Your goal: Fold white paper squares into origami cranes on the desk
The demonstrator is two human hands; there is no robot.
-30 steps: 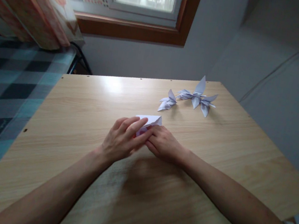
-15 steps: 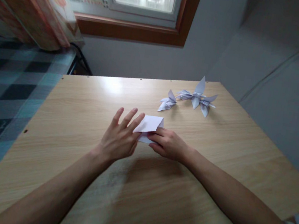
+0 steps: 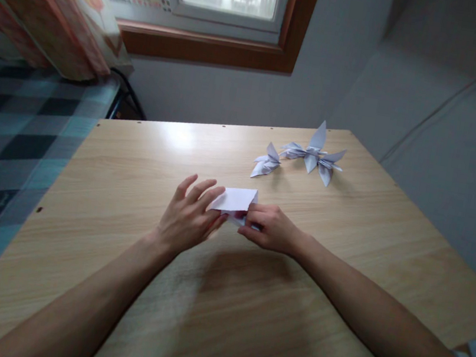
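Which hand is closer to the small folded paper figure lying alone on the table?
Right. The right hand lies just below the small folded paper figure; the left hand is farther to its lower left.
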